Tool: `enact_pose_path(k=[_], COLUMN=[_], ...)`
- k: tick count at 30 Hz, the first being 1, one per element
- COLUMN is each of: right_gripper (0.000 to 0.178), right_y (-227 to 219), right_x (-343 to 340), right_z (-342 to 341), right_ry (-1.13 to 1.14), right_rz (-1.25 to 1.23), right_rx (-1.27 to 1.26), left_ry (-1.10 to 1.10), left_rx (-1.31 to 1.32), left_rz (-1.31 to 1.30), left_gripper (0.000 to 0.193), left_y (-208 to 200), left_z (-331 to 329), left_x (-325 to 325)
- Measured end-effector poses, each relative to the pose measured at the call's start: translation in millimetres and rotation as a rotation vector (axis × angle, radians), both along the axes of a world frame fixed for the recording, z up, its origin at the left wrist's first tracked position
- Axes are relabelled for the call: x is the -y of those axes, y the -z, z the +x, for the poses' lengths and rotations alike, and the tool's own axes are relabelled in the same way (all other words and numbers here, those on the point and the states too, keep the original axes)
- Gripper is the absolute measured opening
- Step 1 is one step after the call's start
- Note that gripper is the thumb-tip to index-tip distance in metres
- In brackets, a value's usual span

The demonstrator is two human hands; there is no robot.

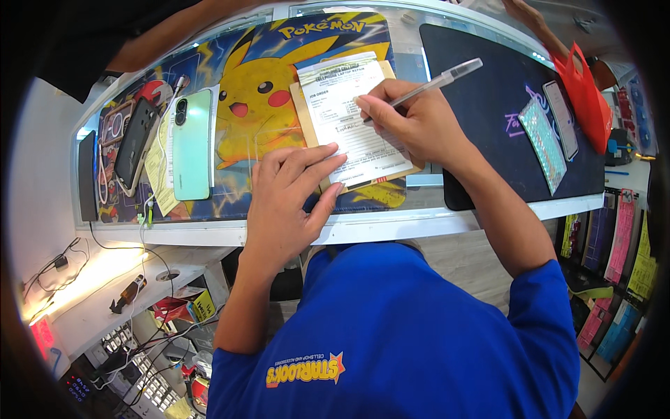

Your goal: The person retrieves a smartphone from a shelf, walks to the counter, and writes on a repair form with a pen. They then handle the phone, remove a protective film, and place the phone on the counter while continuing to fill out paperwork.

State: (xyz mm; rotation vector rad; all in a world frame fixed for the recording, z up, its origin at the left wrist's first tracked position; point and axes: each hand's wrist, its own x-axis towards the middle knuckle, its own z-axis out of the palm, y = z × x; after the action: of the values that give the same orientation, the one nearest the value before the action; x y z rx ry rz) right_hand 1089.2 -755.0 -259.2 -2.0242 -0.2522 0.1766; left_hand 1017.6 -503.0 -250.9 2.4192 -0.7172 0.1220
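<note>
A printed form (335,98) lies on a brown clipboard (302,112), which rests tilted on a colourful cartoon desk mat (241,140). My right hand (415,119) is closed around a clear-barrelled pen (450,75), its tip on the form beside some handwriting. Flat, with fingers spread, my left hand (289,188) presses on the lower left corner of the form and the mat's front edge. To the left of that hand lies a light green phone (192,146), back up, on some papers.
Left of the green phone are a dark phone (132,143), a white cable (165,126) and a yellow paper (162,178). On the right, a black mat (481,126) bears a glittery teal case (542,143) and another phone (560,119). A red bag (585,98) stands beyond. Other people's arms (174,35) reach the far edge.
</note>
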Motion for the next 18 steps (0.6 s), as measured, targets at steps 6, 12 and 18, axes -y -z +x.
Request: enact_pose_path(k=[6,12,18], right_gripper=[0.036,0.035,0.035], right_y=[1.2,4.2,-0.5], right_x=[-2.7,-3.6,-4.5], right_z=[-1.2,-1.0,-2.2], right_ry=[0.007,0.022,0.032], right_rz=[0.029,0.014,-0.021], right_rx=[0.011,0.021,-0.001], left_ry=[0.001,0.003,0.003], left_rx=[-0.016,-0.009,-0.003], left_rz=[-0.004,-0.007,-0.010], left_gripper=[0.041,0.041,0.041], left_y=[1.4,0.5,2.2], left_z=[0.6,1.1,0.9], left_x=[-1.2,-0.8,-1.1])
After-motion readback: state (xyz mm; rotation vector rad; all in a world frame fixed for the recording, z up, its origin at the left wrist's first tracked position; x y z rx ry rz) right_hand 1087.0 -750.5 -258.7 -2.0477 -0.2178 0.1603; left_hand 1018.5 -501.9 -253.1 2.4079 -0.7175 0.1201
